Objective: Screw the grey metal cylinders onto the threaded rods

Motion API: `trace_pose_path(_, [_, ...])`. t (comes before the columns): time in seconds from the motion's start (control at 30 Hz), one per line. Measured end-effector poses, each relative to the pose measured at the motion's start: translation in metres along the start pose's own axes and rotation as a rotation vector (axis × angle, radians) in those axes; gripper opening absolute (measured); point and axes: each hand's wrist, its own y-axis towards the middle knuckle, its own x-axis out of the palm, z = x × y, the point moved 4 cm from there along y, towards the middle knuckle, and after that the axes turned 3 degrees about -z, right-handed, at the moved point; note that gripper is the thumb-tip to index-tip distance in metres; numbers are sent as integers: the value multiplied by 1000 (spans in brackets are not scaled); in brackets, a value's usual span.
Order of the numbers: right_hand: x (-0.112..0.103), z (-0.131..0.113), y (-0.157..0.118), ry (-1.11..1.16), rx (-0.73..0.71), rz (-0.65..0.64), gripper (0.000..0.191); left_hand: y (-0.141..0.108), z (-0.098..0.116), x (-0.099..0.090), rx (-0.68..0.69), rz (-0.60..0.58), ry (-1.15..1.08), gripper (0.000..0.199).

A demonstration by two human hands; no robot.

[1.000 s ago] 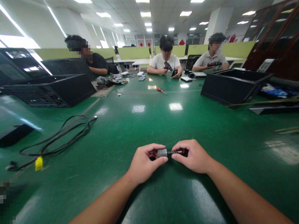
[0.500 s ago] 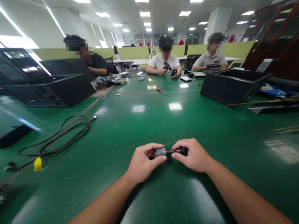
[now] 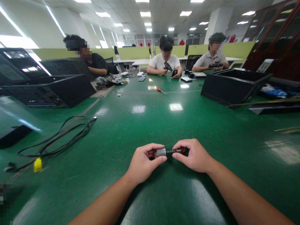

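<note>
Low in the middle of the view, both hands meet at one small metal part: a short silver cylinder (image 3: 161, 152) with a thin dark shaft (image 3: 174, 151) sticking out to the right. Spiral grooves seem to run along the shaft; its exact kind is too small to tell. My left hand (image 3: 142, 164) is closed around the cylinder, thumb in front and fingers behind. The thumb and fingers of my right hand (image 3: 193, 156) are closed at the shaft's far end, which they partly hide. The part lies level, just above the green table (image 3: 131, 131).
On the left are a black cable (image 3: 77, 137) with a yellow tag (image 3: 37, 164) and a black computer case (image 3: 77, 90). Another black case (image 3: 225, 87) stands right. An orange screwdriver (image 3: 160, 90) lies farther off. Three people sit across the table, one holding a power drill (image 3: 168, 66).
My hands and the metal part stay almost exactly where they were. Across the table, the person on the right has shifted the tool in their hands slightly.
</note>
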Motion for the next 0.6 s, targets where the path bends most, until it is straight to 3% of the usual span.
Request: trace_pose_path(0.6, [-2, 0, 0, 11, 21, 7, 7, 1, -3, -1, -11, 4, -29, 37])
